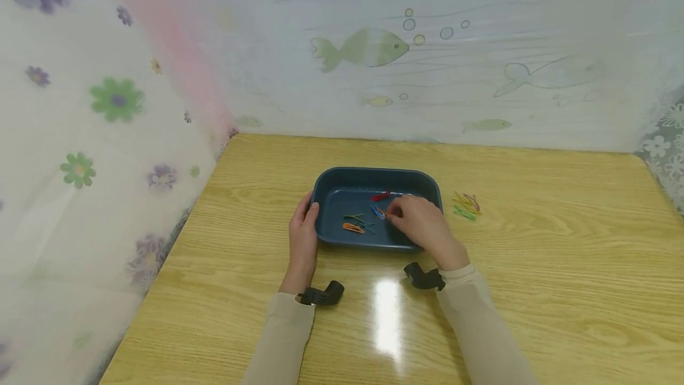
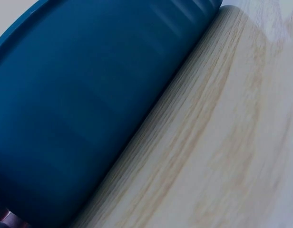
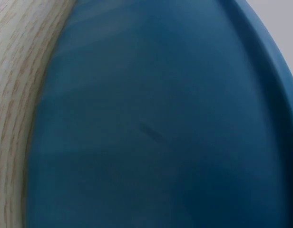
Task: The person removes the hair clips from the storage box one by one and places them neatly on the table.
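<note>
A dark blue rectangular tub (image 1: pixel 374 246) stands on the table. My left hand (image 1: pixel 303 233) holds its left wall, with the thumb at the rim and the fingers along the outside. My right hand (image 1: pixel 424 226) reaches over the right side into the tub, and its fingertips pinch a small orange clip (image 1: pixel 389 215), mostly hidden. Just left of those fingertips lies a blue clip (image 1: pixel 377 211). A red clip (image 1: pixel 380 196) lies behind it. Nearer the front left are an orange clip (image 1: pixel 352 227) and thin green clips (image 1: pixel 355 217). Both wrist views show only the tub's outer wall (image 2: pixel 89 95) (image 3: pixel 137 95) and table.
Right of the tub, a small pile of yellow, green and pinkish clips (image 1: pixel 467 205) lies on the wood-grain table (image 1: pixel 561 242). A fish-patterned covering (image 1: pixel 454 76) hangs behind the table, and a flower-patterned one (image 1: pixel 80 135) on the left.
</note>
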